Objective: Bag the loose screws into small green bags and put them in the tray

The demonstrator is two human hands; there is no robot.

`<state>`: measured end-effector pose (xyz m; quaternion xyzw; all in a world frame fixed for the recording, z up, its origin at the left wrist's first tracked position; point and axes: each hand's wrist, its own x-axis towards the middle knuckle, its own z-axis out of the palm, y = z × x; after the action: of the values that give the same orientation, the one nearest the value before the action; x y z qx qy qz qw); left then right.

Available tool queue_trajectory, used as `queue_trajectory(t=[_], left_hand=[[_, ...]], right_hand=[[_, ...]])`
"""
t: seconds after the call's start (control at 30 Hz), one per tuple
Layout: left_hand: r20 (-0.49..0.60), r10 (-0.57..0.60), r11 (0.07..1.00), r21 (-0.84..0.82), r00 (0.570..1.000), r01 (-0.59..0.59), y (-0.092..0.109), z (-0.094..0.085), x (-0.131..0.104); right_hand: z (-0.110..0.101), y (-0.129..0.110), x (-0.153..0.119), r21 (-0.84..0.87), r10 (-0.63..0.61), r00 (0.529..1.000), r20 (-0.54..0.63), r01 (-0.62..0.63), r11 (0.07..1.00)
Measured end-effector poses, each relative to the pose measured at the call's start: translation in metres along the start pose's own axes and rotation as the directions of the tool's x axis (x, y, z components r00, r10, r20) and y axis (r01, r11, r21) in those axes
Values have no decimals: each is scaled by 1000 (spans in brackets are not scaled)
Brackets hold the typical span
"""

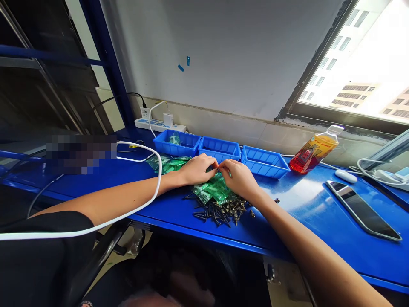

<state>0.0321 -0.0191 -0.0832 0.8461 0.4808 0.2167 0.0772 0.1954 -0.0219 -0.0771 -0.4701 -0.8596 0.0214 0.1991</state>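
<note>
My left hand (198, 169) and my right hand (239, 175) meet above the blue table, fingertips pinched close together. Something tiny and dark may sit between them, but it is too small to name. Right under the hands lie green-and-clear plastic bags (213, 190). A heap of loose screws (220, 212), some dark and some brassy, spreads in front of the bags. More green plastic bags (172, 163) rest to the left, behind my left wrist.
Three blue bins (220, 147) stand in a row behind my hands; the left one holds a small clear bag (174, 138). To the right are a drink bottle (315, 150), a phone (362, 211) and a white mouse-like object (346, 176). A white cable (159, 179) crosses over my left forearm.
</note>
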Motion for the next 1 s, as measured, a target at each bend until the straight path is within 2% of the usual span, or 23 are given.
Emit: queue_trajectory(t=[0.17,0.37,0.7,1.0], left_hand=[[-114,2,1000,-6,993,-2,-4,-4,0],[-96,50,999,5,994,-50,4,-5,-4],[-72,42,999,27,997,-40,4,-7,-5],[-66,46,999,-25,997,-47,3,-7,-4]], right_hand=[[-1,4,2,144,12,998,-68,-2,990],[-2,8,3,302,-18,998,-65,37,953],[-3,10,4,302,-64,996,-55,78,950],[-4,12,3,290,-120,992,-40,126,949]])
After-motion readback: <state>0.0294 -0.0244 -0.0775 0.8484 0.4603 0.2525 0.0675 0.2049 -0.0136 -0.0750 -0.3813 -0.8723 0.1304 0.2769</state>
